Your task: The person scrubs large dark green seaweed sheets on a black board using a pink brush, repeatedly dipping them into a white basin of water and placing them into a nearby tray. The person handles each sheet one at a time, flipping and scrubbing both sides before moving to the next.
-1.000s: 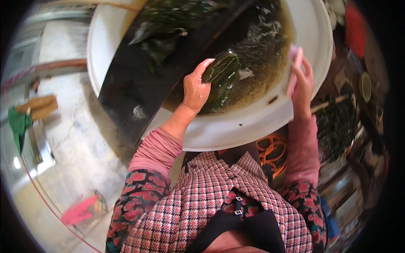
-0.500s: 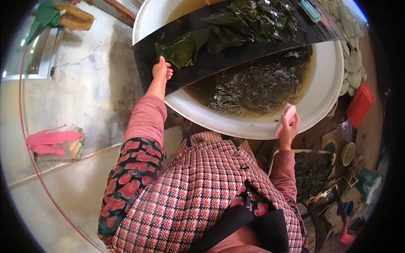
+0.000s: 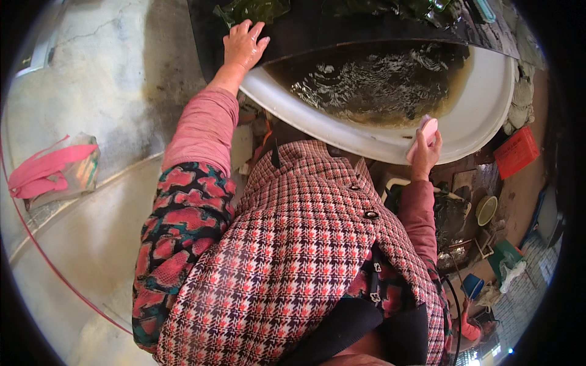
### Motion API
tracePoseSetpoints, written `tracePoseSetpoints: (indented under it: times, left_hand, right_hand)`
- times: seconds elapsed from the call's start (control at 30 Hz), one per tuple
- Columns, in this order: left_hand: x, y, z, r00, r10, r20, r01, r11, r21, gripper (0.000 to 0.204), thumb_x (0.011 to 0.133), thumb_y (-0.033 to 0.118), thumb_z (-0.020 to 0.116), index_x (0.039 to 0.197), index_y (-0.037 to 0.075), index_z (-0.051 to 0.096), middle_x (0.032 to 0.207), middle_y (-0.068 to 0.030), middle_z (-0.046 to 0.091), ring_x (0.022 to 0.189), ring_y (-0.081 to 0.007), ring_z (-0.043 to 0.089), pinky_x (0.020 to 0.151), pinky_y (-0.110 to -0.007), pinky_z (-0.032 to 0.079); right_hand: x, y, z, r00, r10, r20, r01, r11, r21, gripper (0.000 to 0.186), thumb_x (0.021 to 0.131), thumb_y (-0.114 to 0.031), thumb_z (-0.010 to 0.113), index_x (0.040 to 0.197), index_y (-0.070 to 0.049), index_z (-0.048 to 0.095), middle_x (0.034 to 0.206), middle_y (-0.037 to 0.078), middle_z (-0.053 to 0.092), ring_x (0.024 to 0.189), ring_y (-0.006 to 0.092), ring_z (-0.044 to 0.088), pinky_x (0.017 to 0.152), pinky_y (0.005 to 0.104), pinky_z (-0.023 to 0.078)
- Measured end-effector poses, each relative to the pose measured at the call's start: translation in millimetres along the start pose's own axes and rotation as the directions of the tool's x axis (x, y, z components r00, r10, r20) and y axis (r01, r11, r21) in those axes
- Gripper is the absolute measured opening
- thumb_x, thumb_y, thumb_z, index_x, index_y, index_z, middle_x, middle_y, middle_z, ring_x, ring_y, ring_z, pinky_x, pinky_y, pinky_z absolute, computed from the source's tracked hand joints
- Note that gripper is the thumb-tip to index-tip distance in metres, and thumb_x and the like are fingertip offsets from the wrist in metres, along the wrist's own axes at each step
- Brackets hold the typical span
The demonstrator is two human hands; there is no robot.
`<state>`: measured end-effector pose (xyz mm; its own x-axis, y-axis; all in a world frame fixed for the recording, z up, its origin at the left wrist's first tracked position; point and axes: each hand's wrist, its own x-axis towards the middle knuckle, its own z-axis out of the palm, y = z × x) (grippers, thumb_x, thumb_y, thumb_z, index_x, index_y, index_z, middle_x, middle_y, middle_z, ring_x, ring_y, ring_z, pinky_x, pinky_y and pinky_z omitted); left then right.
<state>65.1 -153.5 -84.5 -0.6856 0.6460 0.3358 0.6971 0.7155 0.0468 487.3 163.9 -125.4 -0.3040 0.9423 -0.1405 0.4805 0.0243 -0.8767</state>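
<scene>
My left hand [image 3: 243, 47] is over the near-left part of a dark board [image 3: 317, 30], its fingers spread and holding nothing. Just beyond the fingertips lies a wet green kelp leaf [image 3: 251, 9], cut off by the upper edge of the picture. More kelp [image 3: 397, 7] rests farther right on the board. In my right hand [image 3: 426, 155] is a pink scrub brush [image 3: 425, 134], gripped at the near right rim of a big white tub [image 3: 342, 135]. The board lies across this tub, above brownish rippled water [image 3: 372, 85].
A pale blue brush-like object [image 3: 485, 11] sits at the board's far right. Beyond the tub on the right are a red flat crate [image 3: 516, 152], a round pale bowl [image 3: 486, 210] and a blue bucket [image 3: 472, 285]. Leftward, a pink cloth [image 3: 52, 171] covers a bag by the wall.
My left hand has let go of the kelp leaf's edge and its fingers have spread. The view has shifted, so board and tub sit higher. The brush stays in my right hand.
</scene>
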Motion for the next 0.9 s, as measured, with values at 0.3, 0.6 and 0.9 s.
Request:
tracePoseSetpoints:
  times: [0.3,0.6,0.9]
  left_hand:
    - [-27.8,9.4,3.3,0.99,0.047,-0.135,-0.045,0.999,0.014,0.035,0.087,0.029,0.063,0.122,0.022,0.06,0.121,-0.0044,0.054,0.111,-0.0303,0.052,0.096,-0.046,0.042]
    - [-26.2,7.5,1.8,0.996,0.009,-0.092,-0.019,0.994,-0.109,0.027,0.085,0.028,0.065,0.111,0.023,0.062,0.112,-0.0023,0.055,0.107,-0.0278,0.052,0.091,-0.046,0.042]
    - [-8.5,-3.9,-6.9,0.979,0.046,-0.199,-0.1,0.957,-0.272,0.015,0.081,0.026,0.071,0.088,0.013,0.068,0.11,-0.0044,0.06,0.105,-0.0273,0.055,0.084,-0.043,0.043]
  right_hand:
    - [-7.0,-14.4,0.5,0.995,0.069,0.067,-0.076,0.991,0.108,0.07,0.079,-0.015,0.078,0.137,0.004,0.043,0.12,0.018,0.058,0.104,0.0221,0.059,0.088,0.0315,0.048]
    - [-1.9,-9.0,-1.9,0.994,0.043,0.101,-0.061,0.982,0.181,0.068,0.081,-0.012,0.076,0.136,0.005,0.041,0.122,0.018,0.057,0.107,0.0224,0.058,0.089,0.0326,0.048]
    - [-13.9,-113.3,87.1,0.975,-0.087,0.207,0.078,0.996,0.052,0.063,0.082,-0.016,0.075,0.136,-0.001,0.045,0.129,0.02,0.054,0.106,0.026,0.062,0.084,0.034,0.057]
